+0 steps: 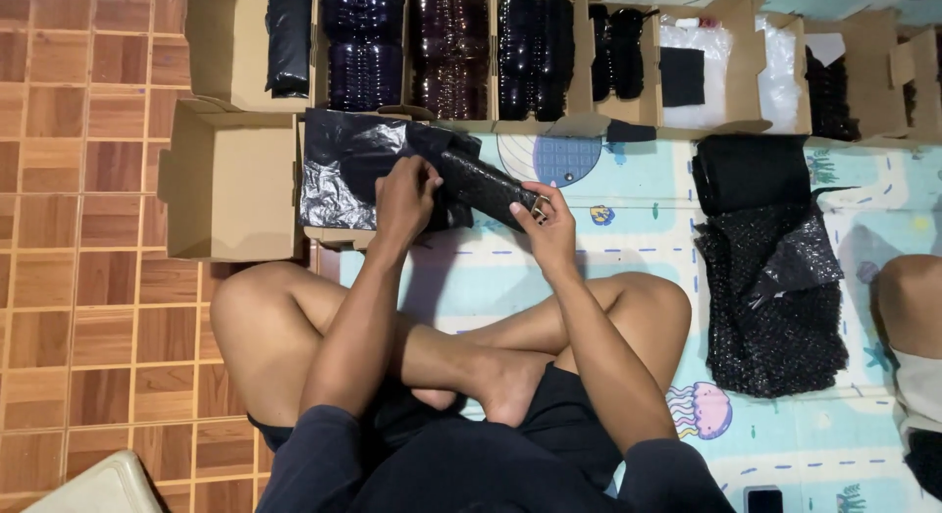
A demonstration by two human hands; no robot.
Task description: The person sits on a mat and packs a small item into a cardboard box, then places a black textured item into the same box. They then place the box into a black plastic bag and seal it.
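Both hands on black bubble-wrapped bundle (486,187): left hand (405,197) fingers clamped on near end, right hand (551,224) fingers clamped on far end, above black plastic bag (339,165).

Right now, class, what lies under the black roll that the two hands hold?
Under the roll lie a crumpled black bag and the patterned mat. The left hand and right hand cover its ends. What the bubble wrap holds is hidden.
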